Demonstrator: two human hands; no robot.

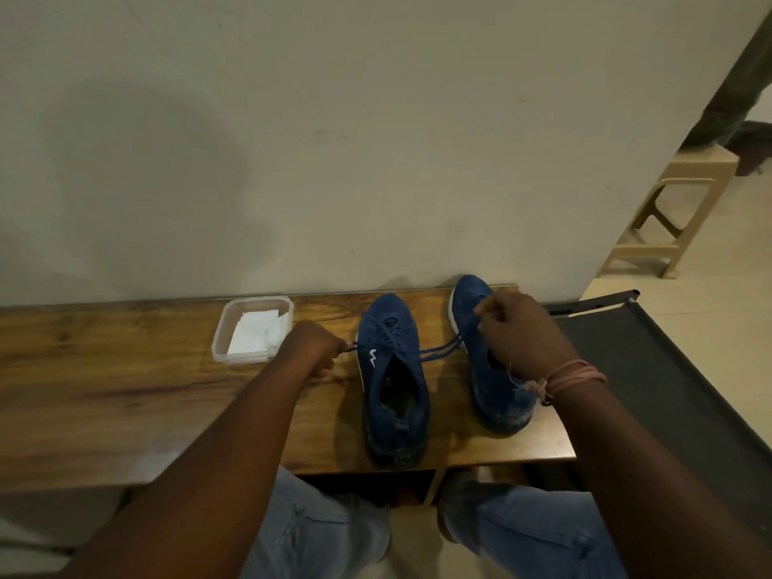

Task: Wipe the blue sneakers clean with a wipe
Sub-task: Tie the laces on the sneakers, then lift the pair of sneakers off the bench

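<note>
Here hands [311,348] [518,332] pinch laces [438,351]; sneakers [392,378] near table edge [480,460].

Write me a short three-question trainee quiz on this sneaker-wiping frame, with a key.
1. True or false: both hands pinch the laces of the left sneaker.
2. Where are the wipes? A) in the clear plastic container B) on the stool C) inside a sneaker
3. Fill in: the right sneaker's dustiest part is its ____.

Key: 1 true: left hand, right hand. 2 A. 3 heel.
</note>
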